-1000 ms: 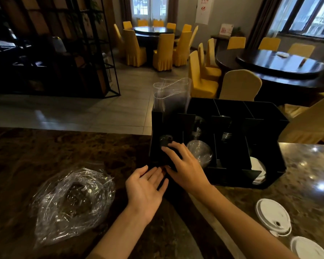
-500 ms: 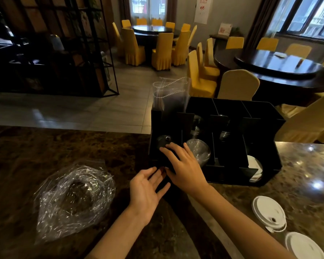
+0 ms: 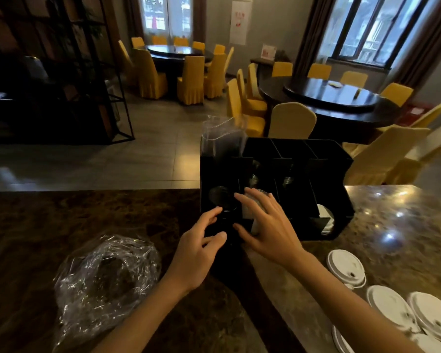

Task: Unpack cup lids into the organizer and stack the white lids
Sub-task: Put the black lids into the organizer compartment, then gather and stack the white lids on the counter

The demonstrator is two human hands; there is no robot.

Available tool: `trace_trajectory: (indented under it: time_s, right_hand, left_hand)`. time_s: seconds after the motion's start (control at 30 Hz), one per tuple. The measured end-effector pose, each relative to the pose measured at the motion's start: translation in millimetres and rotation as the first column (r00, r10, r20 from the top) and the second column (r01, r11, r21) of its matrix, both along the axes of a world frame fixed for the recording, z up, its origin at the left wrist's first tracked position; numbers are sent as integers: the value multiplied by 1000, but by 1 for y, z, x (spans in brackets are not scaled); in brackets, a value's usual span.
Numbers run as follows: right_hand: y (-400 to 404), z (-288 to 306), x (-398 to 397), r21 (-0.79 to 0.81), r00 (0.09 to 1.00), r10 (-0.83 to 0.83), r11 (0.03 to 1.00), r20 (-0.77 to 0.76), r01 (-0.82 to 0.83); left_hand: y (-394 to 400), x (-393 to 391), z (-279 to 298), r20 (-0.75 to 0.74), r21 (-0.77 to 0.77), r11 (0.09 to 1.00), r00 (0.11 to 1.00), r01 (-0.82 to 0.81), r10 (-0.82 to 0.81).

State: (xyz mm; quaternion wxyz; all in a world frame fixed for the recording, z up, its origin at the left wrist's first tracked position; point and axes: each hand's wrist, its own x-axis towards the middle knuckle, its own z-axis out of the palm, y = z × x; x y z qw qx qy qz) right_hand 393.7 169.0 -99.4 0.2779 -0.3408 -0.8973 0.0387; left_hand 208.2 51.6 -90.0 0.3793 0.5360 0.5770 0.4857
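Head view: matte black compartmented organizer [image 3: 323,159], round white lids [image 3: 346,270], crinkled clear bag [image 3: 105,284].

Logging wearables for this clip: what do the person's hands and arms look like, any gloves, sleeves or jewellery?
Both arms are bare as far as the frame shows. The left hand and right hand have no gloves, and I see no rings, watch or bracelet. No sleeve edge shows on either forearm. Nails look short and unpainted, though motion blur limits detail.
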Motion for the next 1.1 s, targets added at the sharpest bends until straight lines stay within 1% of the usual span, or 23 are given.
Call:
trace_trajectory:
  time_s: [0.13,0.2,0.33,0.43,0.5,0.57,0.67,0.73,0.83,0.93,1.1]
  right_hand:
    - [-8,15,31,20,995,-73,997,-65,74]
    - [-11,21,52,3,989,-118,993,-90,119]
    - [-12,23,100,-41,965,-218,976,-143,214]
    - [-12,16,142,-121,928,-316,947,-196,297]
    - [-10,9,170,-177,900,-385,919,-203,353]
    - [-8,-1,198,-242,883,-437,887,-168,393]
    - [-5,-19,232,-342,886,-462,839,-33,424]
    - [-4,-33,245,-405,899,-433,812,64,420]
    - [1,-49,259,-474,920,-361,791,150,388]
    - [6,-59,261,-500,922,-330,775,201,386]
    - [18,-77,266,-506,919,-315,768,236,393]
  left_hand:
    - [6,8,10,-161,94,991,983,98,-82]
    - [8,18,13,-190,102,985,975,137,-116]
    - [12,48,7,-231,71,975,954,212,-191]
    - [17,76,-4,-252,24,972,942,234,-221]
    - [20,98,-14,-244,-24,970,940,242,-240]
    - [23,121,-25,-255,-54,963,929,264,-269]
    - [32,153,-42,-325,-86,953,896,291,-303]
    - [39,172,-52,-334,-124,947,886,297,-322]
    - [54,199,-67,-318,-184,939,886,292,-338]
    - [71,217,-77,-327,-203,944,890,261,-317]
    - [104,244,-92,-376,-196,947,873,252,-311]
